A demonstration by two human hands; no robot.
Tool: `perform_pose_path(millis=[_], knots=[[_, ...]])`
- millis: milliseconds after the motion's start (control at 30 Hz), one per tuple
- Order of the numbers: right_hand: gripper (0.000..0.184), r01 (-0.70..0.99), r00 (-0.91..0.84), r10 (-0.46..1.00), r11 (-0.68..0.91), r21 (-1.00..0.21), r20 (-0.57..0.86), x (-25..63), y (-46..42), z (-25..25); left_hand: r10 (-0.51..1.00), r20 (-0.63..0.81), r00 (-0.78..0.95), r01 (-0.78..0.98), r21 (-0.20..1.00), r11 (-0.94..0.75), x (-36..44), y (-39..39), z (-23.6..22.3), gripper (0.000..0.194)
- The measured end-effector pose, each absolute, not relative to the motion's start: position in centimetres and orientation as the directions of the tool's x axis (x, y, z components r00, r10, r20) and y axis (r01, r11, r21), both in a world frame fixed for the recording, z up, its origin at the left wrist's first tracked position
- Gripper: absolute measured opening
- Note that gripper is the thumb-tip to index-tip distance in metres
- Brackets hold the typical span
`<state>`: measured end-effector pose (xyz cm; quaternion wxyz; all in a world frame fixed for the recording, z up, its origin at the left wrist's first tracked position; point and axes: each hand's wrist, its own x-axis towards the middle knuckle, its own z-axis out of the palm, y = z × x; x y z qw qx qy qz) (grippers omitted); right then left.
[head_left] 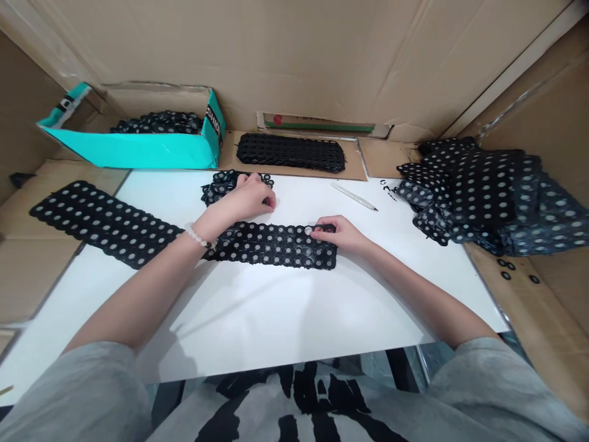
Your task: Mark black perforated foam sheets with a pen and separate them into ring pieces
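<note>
A long black strip of joined rubber rings (pixel 276 245), dotted with round holes, lies across the white table. Its right end is pinched between the thumb and fingers of my right hand (pixel 340 233). My left hand (pixel 253 195) is over a small heap of black rings (pixel 219 187) just behind the strip, its fingers curled together. What those fingers hold, if anything, is hidden. A similar dotted black strip (pixel 101 221) extends to the left, passing under my left forearm; whether the two are one piece I cannot tell.
At the back left stands a turquoise box (pixel 151 149) containing black rings. A bundle of black perforated strips (pixel 289 152) lies on cardboard behind the table (pixel 276 319). A white pen (pixel 354 196) rests right of centre. Dotted black sheets (pixel 488 190) pile at right, near loose rings (pixel 506 275).
</note>
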<state>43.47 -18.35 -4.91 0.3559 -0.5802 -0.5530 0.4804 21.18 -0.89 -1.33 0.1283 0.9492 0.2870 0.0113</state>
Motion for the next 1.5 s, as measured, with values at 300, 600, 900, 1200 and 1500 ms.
perform_pose_path(millis=[300, 600, 900, 1200, 1500], knots=[[0.046, 0.307, -0.075, 0.984, -0.130, -0.943, -0.161, 43.5, -18.4, -4.8, 0.562, -0.079, 0.823, 0.562, 0.254, -0.787, 21.1, -0.8, -0.4, 0.019], [0.044, 0.325, -0.084, 0.986, -0.110, -0.939, -0.144, 43.6, -18.4, -5.0, 0.787, 0.100, 0.609, 0.718, 0.352, -0.601, 18.9, 1.8, 1.8, 0.030], [0.048, 0.321, -0.101, 0.988, -0.080, -0.944, -0.118, 43.8, -18.3, -5.0, 0.534, -0.005, 0.846, 0.460, 0.514, -0.724, 20.8, -0.9, 1.0, 0.034], [0.032, 0.420, 0.012, 0.999, -0.033, -0.907, -0.030, 44.2, -18.2, -4.4, 0.315, -0.162, 0.935, 0.321, 0.763, -0.561, 23.9, -5.3, -2.0, 0.043], [0.024, 0.494, -0.030, 0.998, 0.065, -0.867, 0.058, 42.8, -18.5, -4.8, 0.528, -0.016, 0.849, 0.381, 0.711, -0.591, 24.5, -7.6, -2.0, 0.023]])
